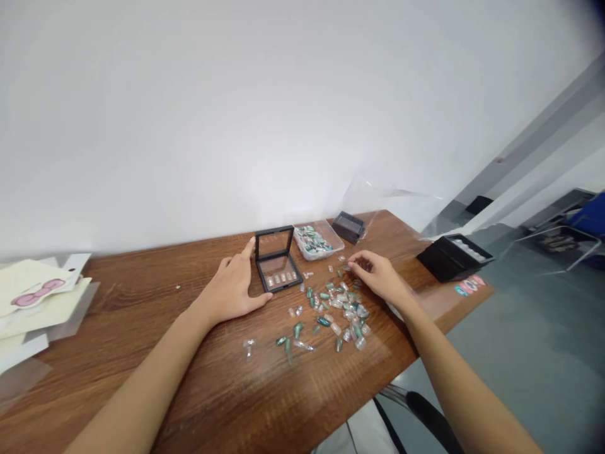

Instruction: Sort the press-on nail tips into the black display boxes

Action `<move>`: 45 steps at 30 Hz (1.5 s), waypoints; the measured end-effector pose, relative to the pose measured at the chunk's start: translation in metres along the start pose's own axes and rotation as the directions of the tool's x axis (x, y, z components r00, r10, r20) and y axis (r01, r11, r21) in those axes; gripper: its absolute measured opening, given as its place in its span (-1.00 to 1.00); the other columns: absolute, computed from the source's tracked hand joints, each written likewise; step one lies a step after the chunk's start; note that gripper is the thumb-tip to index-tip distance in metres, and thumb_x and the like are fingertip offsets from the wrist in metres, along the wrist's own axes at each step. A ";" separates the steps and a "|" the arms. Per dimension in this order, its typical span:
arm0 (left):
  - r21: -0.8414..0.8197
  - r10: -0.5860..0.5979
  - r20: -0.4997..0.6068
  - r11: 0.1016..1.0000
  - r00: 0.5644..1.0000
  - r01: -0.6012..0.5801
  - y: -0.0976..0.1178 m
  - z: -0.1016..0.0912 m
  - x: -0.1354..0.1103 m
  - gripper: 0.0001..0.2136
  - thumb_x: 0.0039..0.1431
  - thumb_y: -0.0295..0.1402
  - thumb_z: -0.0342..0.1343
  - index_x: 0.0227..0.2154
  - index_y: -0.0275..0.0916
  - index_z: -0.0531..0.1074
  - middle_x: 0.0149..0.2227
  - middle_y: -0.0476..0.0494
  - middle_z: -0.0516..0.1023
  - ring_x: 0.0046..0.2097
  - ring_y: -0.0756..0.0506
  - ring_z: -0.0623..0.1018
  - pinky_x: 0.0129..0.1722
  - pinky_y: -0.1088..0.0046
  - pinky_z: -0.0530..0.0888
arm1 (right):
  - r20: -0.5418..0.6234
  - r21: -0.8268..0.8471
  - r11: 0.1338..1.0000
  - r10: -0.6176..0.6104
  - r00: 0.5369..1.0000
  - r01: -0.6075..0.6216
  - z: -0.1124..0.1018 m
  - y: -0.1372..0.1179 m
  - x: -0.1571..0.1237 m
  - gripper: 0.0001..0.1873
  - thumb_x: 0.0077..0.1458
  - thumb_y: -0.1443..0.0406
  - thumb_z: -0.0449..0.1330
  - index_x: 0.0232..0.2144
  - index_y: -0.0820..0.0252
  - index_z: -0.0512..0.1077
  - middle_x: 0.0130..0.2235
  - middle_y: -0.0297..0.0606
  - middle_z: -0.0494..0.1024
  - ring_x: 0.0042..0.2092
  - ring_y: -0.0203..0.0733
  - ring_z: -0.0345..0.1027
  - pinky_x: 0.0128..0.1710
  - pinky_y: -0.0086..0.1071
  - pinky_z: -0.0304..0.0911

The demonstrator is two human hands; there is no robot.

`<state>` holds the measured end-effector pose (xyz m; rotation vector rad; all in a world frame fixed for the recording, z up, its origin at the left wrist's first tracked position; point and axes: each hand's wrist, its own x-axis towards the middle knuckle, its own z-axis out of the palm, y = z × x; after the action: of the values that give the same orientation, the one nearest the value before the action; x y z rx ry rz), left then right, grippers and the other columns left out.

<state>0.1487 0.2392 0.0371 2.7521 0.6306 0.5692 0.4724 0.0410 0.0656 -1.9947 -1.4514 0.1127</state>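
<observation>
My left hand [231, 289] cups the left side of a square black display box [278, 276], which stands open with its clear lid raised. Several small false nails lie in a row inside the box. My right hand [378, 276] hovers low over a loose scatter of green, teal and clear false nails [333, 312] on the wooden table [142, 296]. Its curled fingertips reach the far edge of the scatter, and I cannot tell whether they hold a nail.
A clear plastic tray [317, 241] of nails and a small black box [348, 227] stand at the table's back edge. A larger black case [454, 257] sits at the right end, papers [38, 296] lie at the left, and a chair back [428, 419] shows below.
</observation>
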 end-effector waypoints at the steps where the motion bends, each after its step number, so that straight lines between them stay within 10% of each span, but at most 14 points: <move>1: 0.001 -0.003 0.004 1.000 1.000 0.003 0.000 0.000 0.000 0.14 0.11 0.06 0.19 0.41 -0.24 -0.56 0.38 -0.53 0.15 0.29 -0.46 0.35 0.24 -0.14 0.26 | 0.014 -0.025 1.000 -0.002 1.000 0.003 0.000 0.002 -0.001 -0.76 0.23 0.11 0.18 -0.29 0.15 0.52 -0.35 -0.23 0.60 -0.36 -0.13 0.40 -0.30 -0.28 0.28; 12: 0.039 -0.023 0.025 0.999 0.999 0.022 0.001 0.000 0.000 0.11 0.12 0.05 0.18 0.42 -0.28 -0.50 0.41 -0.58 0.05 0.29 -0.47 0.35 0.23 -0.11 0.27 | 0.165 -0.025 1.000 -0.012 0.986 0.016 0.004 0.009 0.004 -0.82 0.23 0.17 0.18 -0.26 0.14 0.47 -0.35 -0.27 0.58 -0.36 -0.17 0.40 -0.32 -0.32 0.25; 34: 0.071 -0.014 0.033 0.997 0.999 0.012 -0.002 -0.001 0.002 0.00 0.12 0.11 0.16 0.43 -0.31 -0.21 0.45 -0.53 -0.06 0.33 -0.49 0.28 0.24 -0.16 0.27 | 0.090 0.093 0.995 -0.049 0.995 0.040 -0.008 0.018 -0.019 -0.75 0.18 0.12 0.27 -0.17 0.13 0.55 -0.23 -0.21 0.54 -0.24 -0.13 0.41 -0.17 -0.24 0.34; 45: 0.023 -0.020 0.025 1.000 0.999 0.019 0.000 -0.002 0.002 0.11 0.04 0.12 0.23 0.44 -0.27 -0.30 0.43 -0.49 0.05 0.37 -0.48 0.24 0.28 -0.15 0.25 | 0.227 0.224 0.965 0.081 0.971 -0.133 -0.013 0.017 -0.005 -0.58 0.01 -0.03 0.36 -0.29 0.18 0.53 -0.34 -0.25 0.54 -0.32 -0.19 0.35 -0.31 -0.31 0.29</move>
<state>0.1492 0.2400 0.0400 2.7666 0.6610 0.5249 0.4895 0.0277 0.0648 -1.9066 -1.3852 0.5417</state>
